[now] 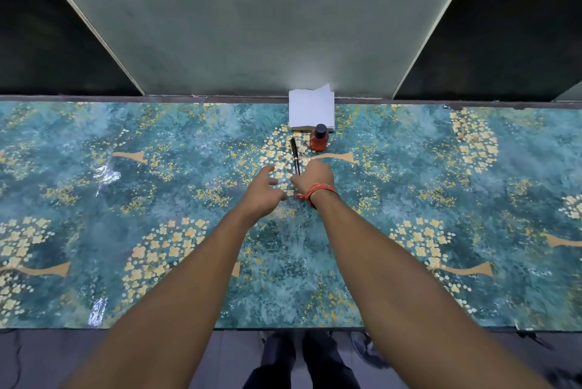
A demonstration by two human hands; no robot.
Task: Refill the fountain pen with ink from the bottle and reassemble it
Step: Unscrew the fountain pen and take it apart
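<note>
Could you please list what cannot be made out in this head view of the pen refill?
- Near end of the slim black fountain pen: hidden behind the right hand, so contact is unclear.
- Right hand's fingertips: hidden by its own back.
- Small orange ink bottle with black cap: too small to read its label or ink level.
- Stack of white paper tissues: sheet count too small to tell.
- Left hand: fingers spread, holding nothing.

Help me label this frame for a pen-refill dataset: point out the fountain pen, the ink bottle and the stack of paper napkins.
fountain pen [295,155], head view, middle of the black barrel.
ink bottle [318,140], head view, red body below the black cap.
paper napkins [311,109], head view, top white sheet of the stack.
</note>
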